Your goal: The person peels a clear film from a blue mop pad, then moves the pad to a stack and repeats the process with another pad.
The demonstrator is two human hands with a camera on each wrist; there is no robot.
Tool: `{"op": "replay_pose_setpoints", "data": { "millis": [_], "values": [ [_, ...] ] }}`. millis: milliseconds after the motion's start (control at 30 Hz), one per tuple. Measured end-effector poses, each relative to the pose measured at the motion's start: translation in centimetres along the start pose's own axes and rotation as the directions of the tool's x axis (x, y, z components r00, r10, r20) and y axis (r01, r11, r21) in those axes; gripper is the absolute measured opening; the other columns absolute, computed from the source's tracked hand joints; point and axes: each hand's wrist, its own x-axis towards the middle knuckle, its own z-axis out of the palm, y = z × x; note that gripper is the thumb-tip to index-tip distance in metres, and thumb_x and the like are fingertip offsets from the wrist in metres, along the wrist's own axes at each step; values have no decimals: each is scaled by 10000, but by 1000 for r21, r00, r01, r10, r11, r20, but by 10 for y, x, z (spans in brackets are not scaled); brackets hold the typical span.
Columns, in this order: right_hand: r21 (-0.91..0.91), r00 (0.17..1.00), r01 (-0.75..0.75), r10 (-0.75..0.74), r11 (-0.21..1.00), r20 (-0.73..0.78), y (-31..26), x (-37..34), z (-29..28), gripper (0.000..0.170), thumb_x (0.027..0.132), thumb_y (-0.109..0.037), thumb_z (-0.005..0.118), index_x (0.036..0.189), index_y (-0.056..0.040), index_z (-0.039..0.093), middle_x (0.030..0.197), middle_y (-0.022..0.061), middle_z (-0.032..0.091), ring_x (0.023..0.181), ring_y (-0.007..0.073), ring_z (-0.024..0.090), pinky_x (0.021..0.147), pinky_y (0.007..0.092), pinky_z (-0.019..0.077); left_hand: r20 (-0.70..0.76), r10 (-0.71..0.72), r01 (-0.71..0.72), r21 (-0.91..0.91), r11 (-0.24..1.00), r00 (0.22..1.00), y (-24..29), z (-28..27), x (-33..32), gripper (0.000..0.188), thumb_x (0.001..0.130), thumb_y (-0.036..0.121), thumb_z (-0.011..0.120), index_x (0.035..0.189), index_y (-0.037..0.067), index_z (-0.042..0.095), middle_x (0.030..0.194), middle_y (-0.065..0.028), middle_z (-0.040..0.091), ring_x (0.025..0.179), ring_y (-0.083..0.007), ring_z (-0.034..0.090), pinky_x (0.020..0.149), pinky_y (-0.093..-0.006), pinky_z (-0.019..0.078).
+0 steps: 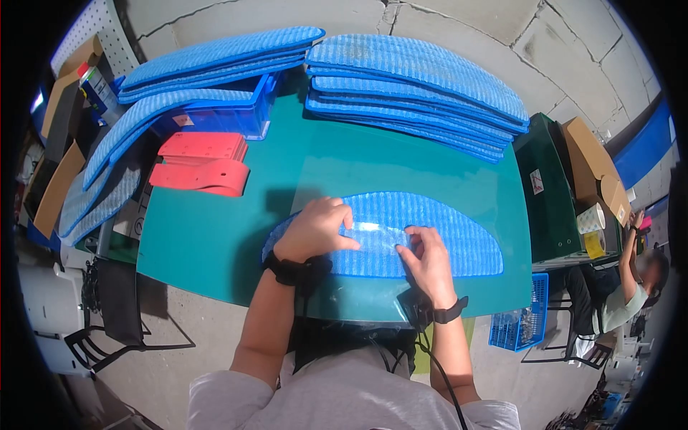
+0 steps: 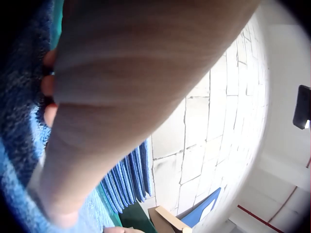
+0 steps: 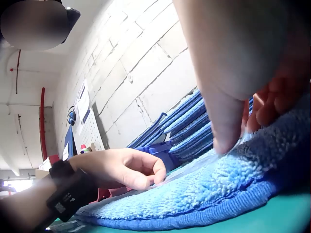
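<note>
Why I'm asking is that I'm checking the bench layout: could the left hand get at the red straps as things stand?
Probably yes: the left hand is over the blue mop pad, the red straps lie uncovered on that side, and the green tabletop between them shows nothing in the way.

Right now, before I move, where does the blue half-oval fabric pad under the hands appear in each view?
Head: blue half-oval fabric pad, just below centre.
Left wrist: the pad runs down the left edge, partly hidden by the left hand.
Right wrist: the pad spans the bottom, rising rightward.
Shared landmark: pale block wall, top in head, right of centre in left wrist, upper middle in right wrist.
</note>
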Motion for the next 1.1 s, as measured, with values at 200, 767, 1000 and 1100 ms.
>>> {"op": "replay_pose_setpoints", "data": {
  "millis": [200,767,1000,1100],
  "values": [
    [99,994,-62,71,993,-87,4,1,5,406,832,-33,812,1212,-39,667,941,86,611,731,199,594,690,342,528,17,-16,16,-26,1000,1000,1,-2,2,502,623,269,924,979,71,631,844,-108,597,830,-302,607,746,-419,495],
    [148,988,-77,96,986,-124,0,-1,2,213,892,-22,730,1105,-9,739,859,92,648,702,178,620,688,330,525,15,-59,59,-15,998,998,9,-5,4,662,590,253,917,1154,56,631,878,-114,595,841,-294,601,765,-414,505],
    [191,974,-78,115,979,-195,-10,-7,-6,182,914,-97,742,1078,-18,741,865,105,648,700,199,626,657,337,512,14,-53,53,-20,998,999,4,-2,3,678,594,281,915,1164,50,632,898,-131,606,853,-303,607,780,-425,511],
    [-31,973,-84,75,996,-219,-9,-4,-3,259,877,-207,815,1047,-43,709,881,109,642,740,273,649,663,394,523,2,-47,47,-28,999,999,4,-2,4,681,590,297,916,1161,46,642,885,-133,602,844,-308,606,766,-431,506]
  ]
}}
